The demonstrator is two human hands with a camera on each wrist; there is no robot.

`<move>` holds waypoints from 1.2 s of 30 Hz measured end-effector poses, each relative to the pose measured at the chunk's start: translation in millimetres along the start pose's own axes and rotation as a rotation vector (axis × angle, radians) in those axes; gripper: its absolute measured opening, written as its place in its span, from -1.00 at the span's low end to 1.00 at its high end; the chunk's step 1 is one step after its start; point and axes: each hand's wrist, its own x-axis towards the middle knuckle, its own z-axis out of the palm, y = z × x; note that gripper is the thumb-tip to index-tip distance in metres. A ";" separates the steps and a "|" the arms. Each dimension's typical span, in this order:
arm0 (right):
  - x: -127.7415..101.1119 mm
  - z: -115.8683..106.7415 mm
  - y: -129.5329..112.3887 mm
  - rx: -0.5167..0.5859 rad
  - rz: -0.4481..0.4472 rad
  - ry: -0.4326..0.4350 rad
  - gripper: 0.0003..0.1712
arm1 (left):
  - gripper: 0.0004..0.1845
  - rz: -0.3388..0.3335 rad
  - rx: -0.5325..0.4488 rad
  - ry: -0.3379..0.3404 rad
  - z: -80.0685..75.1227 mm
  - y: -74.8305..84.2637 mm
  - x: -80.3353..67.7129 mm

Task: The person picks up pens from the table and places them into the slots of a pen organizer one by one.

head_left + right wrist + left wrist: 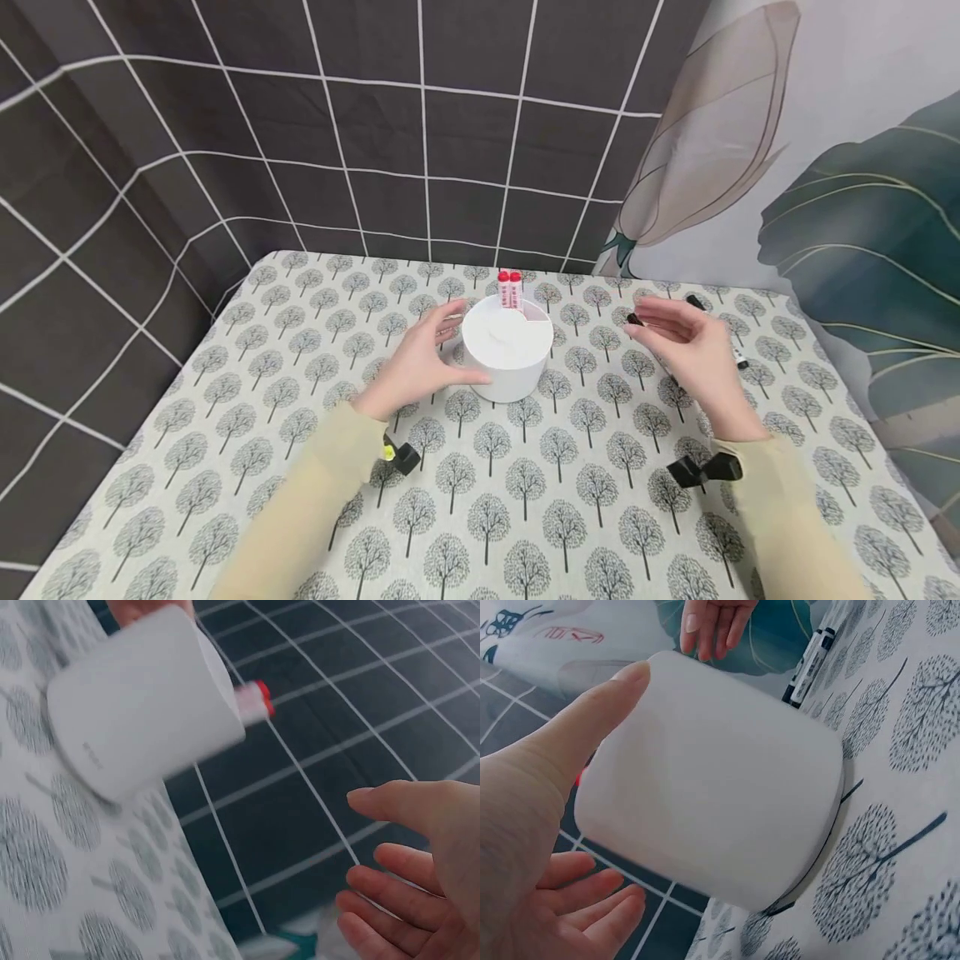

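The left grip (415, 364) is cupping the white holder (507, 348) standing mid-counter (525, 500), fingers relaxed against its side; the right grip (693, 350) is hovering spread above a black marker (716, 329), apart from the holder

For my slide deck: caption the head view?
Left hand touches a white pen holder; right hand hovers open above markers.

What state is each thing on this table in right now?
Cup: upright on the table, left thumb against its side.
Red-capped tubes: standing in the cup, capped.
Markers: lying flat beyond the right hand.
Left hand: open, beside the cup.
Right hand: open, holding nothing.
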 end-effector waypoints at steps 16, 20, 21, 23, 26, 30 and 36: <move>-12.5 -55.2 28.7 -0.113 0.143 0.093 -0.35 | 0.19 0.023 -0.038 0.029 11.7 -0.4 5.5; -14.0 -59.7 39.2 -0.154 0.147 0.077 -0.30 | 0.18 0.008 -0.041 0.026 11.1 0.9 5.1; -14.5 -60.0 42.0 -0.175 0.152 0.071 -0.28 | 0.18 0.006 -0.042 0.025 11.0 1.0 5.1; -15.4 -60.5 47.2 -0.208 0.161 0.047 -0.23 | 0.18 0.006 -0.040 0.024 10.7 1.3 5.3; -17.6 -60.1 56.2 -0.249 0.177 0.008 -0.19 | 0.18 0.010 -0.037 0.023 10.5 0.6 5.8; -19.2 -56.9 68.8 -0.269 0.148 -0.038 -0.23 | 0.18 0.016 -0.037 0.021 10.4 -0.3 6.4; -19.4 -53.1 82.5 -0.335 0.100 -0.054 -0.34 | 0.17 0.029 -0.038 0.024 10.3 -0.7 6.6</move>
